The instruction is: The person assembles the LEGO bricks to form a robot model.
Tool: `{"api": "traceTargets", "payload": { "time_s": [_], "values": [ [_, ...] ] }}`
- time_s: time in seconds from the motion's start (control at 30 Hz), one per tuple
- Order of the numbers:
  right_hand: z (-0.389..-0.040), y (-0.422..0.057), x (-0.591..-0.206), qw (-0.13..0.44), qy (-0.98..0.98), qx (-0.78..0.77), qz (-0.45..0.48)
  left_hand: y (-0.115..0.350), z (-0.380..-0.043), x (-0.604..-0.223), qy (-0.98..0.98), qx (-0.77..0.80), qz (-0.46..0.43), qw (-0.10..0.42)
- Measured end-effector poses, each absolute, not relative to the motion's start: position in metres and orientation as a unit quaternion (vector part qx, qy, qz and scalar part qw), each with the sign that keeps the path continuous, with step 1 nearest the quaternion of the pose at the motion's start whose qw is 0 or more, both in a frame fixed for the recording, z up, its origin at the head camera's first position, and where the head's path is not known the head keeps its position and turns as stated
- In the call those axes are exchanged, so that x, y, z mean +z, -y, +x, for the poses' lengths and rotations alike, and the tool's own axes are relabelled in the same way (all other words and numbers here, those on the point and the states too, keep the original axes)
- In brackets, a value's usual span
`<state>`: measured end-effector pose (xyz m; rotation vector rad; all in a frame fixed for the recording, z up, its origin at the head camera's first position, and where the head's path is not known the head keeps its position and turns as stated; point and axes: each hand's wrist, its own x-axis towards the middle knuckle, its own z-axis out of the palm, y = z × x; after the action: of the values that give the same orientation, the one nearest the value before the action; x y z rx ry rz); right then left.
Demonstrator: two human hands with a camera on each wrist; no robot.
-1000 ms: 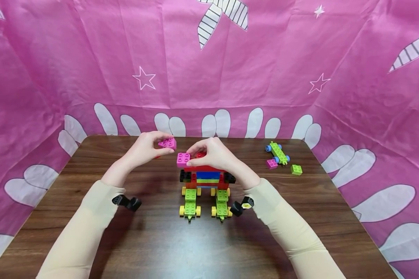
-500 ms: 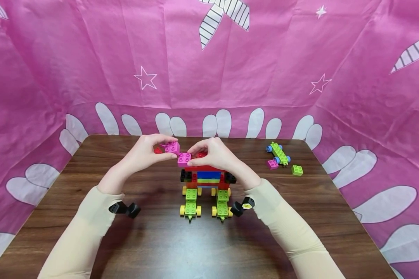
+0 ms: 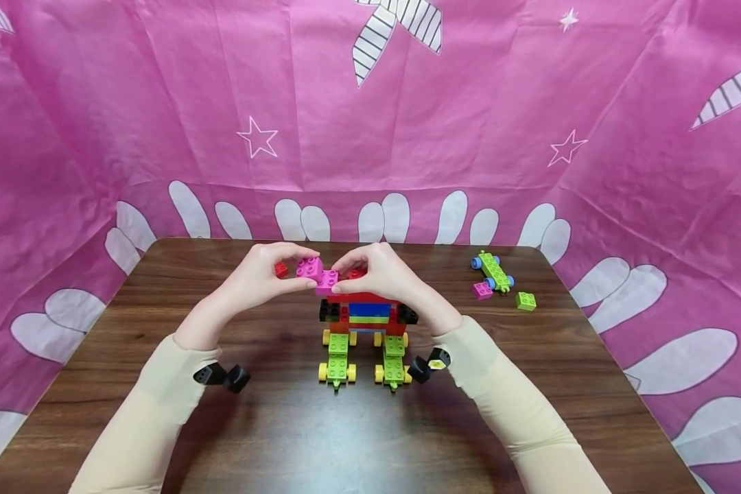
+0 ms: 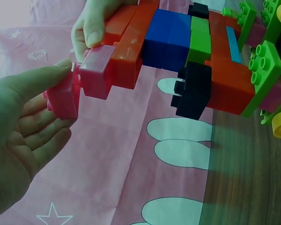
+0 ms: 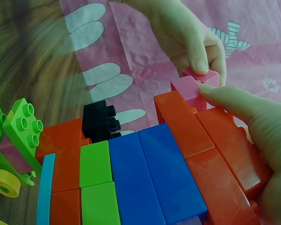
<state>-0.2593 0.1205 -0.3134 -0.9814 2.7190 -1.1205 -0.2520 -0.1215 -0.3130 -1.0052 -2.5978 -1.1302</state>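
Note:
My left hand (image 3: 262, 274) pinches a pink toy building brick (image 3: 309, 268) between thumb and fingers. That brick meets the top left of a second pink brick (image 3: 326, 283), which juts from the left end of a built toy figure's red top (image 3: 363, 298). My right hand (image 3: 377, 274) grips this second brick near the red top, thumb in front. Blue (image 5: 145, 173), green (image 5: 96, 164) and black bricks (image 4: 194, 91) make up the body. Below are two lime-green bases (image 3: 337, 363) with yellow wheels. Whether the pink studs are joined cannot be told.
Behind my left fingers lies a red brick (image 3: 280, 269) on the wooden table (image 3: 272, 425). At the back right are a lime wheeled base (image 3: 494, 271) with blue wheels, a pink brick (image 3: 482, 291) and a lime brick (image 3: 526, 301). Pink cloth (image 3: 333, 137) stands around the table.
My left hand has moved right and slightly down, bringing its pink brick against the one on the figure. The red brick behind it shows more. My right hand keeps its place.

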Motion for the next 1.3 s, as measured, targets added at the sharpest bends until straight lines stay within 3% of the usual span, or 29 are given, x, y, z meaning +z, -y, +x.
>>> {"api": "traceTargets", "payload": {
  "time_s": [1.3],
  "values": [
    [-0.2573, -0.1199, -0.3127, 0.017, -0.879, -0.359, -0.312, 0.115, -0.2518, -0.3114, 0.858, -0.364, -0.354, 0.078]
  ]
}}
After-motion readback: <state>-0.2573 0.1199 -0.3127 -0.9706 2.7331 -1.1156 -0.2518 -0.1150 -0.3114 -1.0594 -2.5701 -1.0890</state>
